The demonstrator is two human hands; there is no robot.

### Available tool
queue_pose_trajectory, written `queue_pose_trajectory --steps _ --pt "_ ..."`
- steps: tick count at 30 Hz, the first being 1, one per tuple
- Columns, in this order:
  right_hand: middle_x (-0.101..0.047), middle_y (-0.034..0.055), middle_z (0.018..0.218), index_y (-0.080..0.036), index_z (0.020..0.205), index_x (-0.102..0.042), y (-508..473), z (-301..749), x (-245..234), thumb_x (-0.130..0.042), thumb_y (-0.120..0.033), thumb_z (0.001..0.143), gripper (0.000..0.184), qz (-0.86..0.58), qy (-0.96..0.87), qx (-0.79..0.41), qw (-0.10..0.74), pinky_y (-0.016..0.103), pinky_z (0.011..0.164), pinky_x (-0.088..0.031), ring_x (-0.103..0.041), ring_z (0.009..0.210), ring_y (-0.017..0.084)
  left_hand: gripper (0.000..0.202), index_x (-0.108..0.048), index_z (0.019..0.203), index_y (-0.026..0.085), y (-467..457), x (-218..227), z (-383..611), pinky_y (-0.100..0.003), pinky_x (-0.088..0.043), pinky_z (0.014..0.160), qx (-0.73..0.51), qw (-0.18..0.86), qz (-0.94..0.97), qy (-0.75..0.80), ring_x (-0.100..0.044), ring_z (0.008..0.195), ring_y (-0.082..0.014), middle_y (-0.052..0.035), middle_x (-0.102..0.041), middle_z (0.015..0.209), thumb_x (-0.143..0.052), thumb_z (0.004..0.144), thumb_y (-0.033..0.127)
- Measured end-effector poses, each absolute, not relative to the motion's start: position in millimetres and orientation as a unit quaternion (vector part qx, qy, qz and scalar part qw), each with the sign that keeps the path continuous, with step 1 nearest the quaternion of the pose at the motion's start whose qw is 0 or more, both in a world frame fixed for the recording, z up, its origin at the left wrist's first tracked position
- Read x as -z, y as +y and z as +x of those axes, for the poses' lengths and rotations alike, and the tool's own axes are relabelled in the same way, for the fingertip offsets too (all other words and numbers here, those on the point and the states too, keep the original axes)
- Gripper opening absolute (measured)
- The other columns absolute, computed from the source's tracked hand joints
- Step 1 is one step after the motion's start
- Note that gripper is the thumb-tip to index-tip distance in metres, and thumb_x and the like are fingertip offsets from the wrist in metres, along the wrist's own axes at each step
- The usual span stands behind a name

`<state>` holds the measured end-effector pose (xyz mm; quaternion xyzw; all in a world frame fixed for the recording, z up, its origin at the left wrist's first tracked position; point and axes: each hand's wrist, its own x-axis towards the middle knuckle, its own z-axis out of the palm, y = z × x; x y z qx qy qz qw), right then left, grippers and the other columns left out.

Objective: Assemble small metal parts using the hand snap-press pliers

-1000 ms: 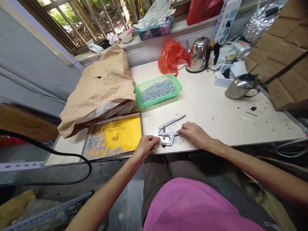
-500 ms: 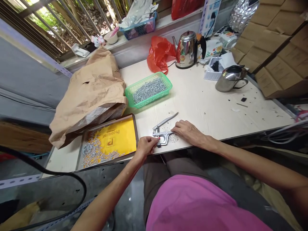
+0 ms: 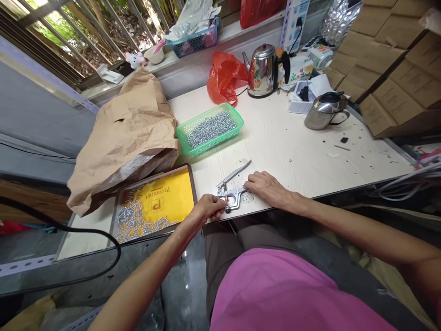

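A pair of grey snap-fastener pliers (image 3: 235,196) lies near the table's front edge, handles spread apart and a spring between them. My right hand (image 3: 263,186) is closed round the end of the lower handle. At the jaw, my left hand (image 3: 210,207) is closed in a pinch, fingertips against the opening. Whatever sits between those fingertips is too small to name; a speck of red shows beside them. Left of this hand is a shallow tray (image 3: 192,184) with a yellow lined bottom, where small metal pins (image 3: 132,216) lie heaped.
Behind the pliers stands a green plastic basket (image 3: 239,131) full of similar metal pieces. A crumpled brown paper bag (image 3: 127,128) leans over the tray's back. Farther off are a red plastic bag (image 3: 223,76), a steel kettle (image 3: 262,71), a metal jug (image 3: 324,112) and cardboard (image 3: 389,59).
The left fingertips have shifted slightly down at the pliers' jaw. My right hand keeps its hold on the lower handle. The whole view has moved a little.
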<state>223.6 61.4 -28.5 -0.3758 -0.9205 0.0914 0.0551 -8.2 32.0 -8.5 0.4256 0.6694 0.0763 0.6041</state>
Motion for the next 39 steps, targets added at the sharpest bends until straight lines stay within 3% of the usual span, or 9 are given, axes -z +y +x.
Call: queue_pose_trajectory --steps 6,10,17,26,28,31,33,35,39 --pt "-0.059 0.0072 0.098 -0.019 0.096 -0.065 77.2 225.8 25.0 -0.046 -0.029 0.098 0.021 -0.371 -0.918 -0.121 0.073 0.032 0.072 -0.028 -0.048 0.089 0.02 0.032 -0.054 0.053 0.015 28.8 10.4 -9.7 -0.02 -0.025 0.04 -0.046 0.6 0.443 0.665 -0.036 0.036 -0.0052 0.004 -0.048 0.041 -0.064 0.072 0.038" --pt "-0.058 0.0096 0.111 -0.022 0.109 -0.064 110.0 221.8 25.8 -0.049 -0.024 0.095 0.021 -0.383 -0.917 -0.059 0.095 0.033 0.072 -0.026 -0.044 0.098 0.024 0.033 -0.054 0.053 0.015 23.8 11.2 -5.5 -0.02 -0.024 0.039 -0.041 0.581 0.449 0.677 -0.037 0.036 -0.0055 0.0043 -0.047 0.041 -0.064 0.072 0.04" --pt "-0.063 0.0054 0.089 -0.019 0.086 -0.066 143.5 211.9 30.7 -0.05 -0.024 0.095 0.019 -0.33 -0.94 -0.059 0.058 0.034 0.071 -0.023 -0.045 0.089 0.021 0.034 -0.051 0.053 0.016 16.5 8.2 3.0 -0.019 -0.026 0.039 -0.053 0.554 0.452 0.698 -0.038 0.037 -0.0059 0.0056 -0.044 0.04 -0.065 0.071 0.041" --pt "-0.063 0.0059 0.089 -0.018 0.086 -0.065 146.1 213.6 29.2 -0.056 -0.027 0.091 0.014 -0.321 -0.943 -0.075 0.05 0.033 0.072 -0.028 -0.048 0.087 0.021 0.037 -0.051 0.053 0.016 18.0 3.8 8.3 -0.019 -0.023 0.038 -0.049 0.558 0.432 0.707 -0.038 0.036 -0.0049 0.0062 -0.043 0.039 -0.068 0.068 0.045" --pt "-0.063 0.0074 0.094 -0.018 0.094 -0.065 140.3 218.5 27.6 -0.06 -0.041 0.088 0.024 -0.303 -0.947 -0.093 0.046 0.034 0.074 -0.032 -0.049 0.089 0.022 0.037 -0.052 0.053 0.016 17.9 4.6 7.6 -0.018 -0.024 0.038 -0.052 0.558 0.429 0.708 -0.038 0.036 -0.0048 0.0063 -0.043 0.04 -0.069 0.067 0.046" --pt "-0.059 0.0135 0.115 -0.015 0.116 -0.057 129.7 229.8 27.6 -0.065 -0.063 0.075 0.063 -0.267 -0.956 -0.111 0.045 0.041 0.084 -0.036 -0.048 0.104 0.029 0.036 -0.051 0.053 0.016 18.0 7.2 5.7 -0.019 -0.024 0.038 -0.051 0.563 0.428 0.705 -0.038 0.036 -0.0048 0.0062 -0.044 0.04 -0.069 0.068 0.044" --pt "-0.052 0.0186 0.128 -0.012 0.128 -0.048 123.7 236.7 28.6 -0.068 -0.066 0.07 0.082 -0.26 -0.958 -0.113 0.039 0.049 0.091 -0.034 -0.043 0.115 0.034 0.035 -0.052 0.053 0.016 18.0 8.9 4.4 -0.019 -0.023 0.037 -0.05 0.563 0.431 0.703 -0.038 0.035 -0.0049 0.0059 -0.044 0.04 -0.068 0.069 0.043" --pt "-0.048 0.0214 0.132 -0.009 0.134 -0.043 119.7 240.6 29.2 -0.07 -0.063 0.069 0.088 -0.262 -0.958 -0.113 0.03 0.053 0.094 -0.032 -0.04 0.119 0.037 0.034 -0.052 0.054 0.016 17.8 9.8 4.0 -0.019 -0.023 0.037 -0.053 0.564 0.431 0.702 -0.038 0.035 -0.005 0.0058 -0.045 0.04 -0.067 0.069 0.043" --pt "-0.053 0.0196 0.124 -0.01 0.131 -0.044 117.4 240.1 26.9 -0.072 -0.057 0.071 0.081 -0.271 -0.957 -0.102 0.026 0.054 0.094 -0.032 -0.044 0.112 0.034 0.033 -0.054 0.056 0.016 17.7 8.7 5.7 -0.019 -0.024 0.037 -0.063 0.569 0.427 0.7 -0.039 0.036 -0.0048 0.006 -0.046 0.043 -0.068 0.068 0.042"
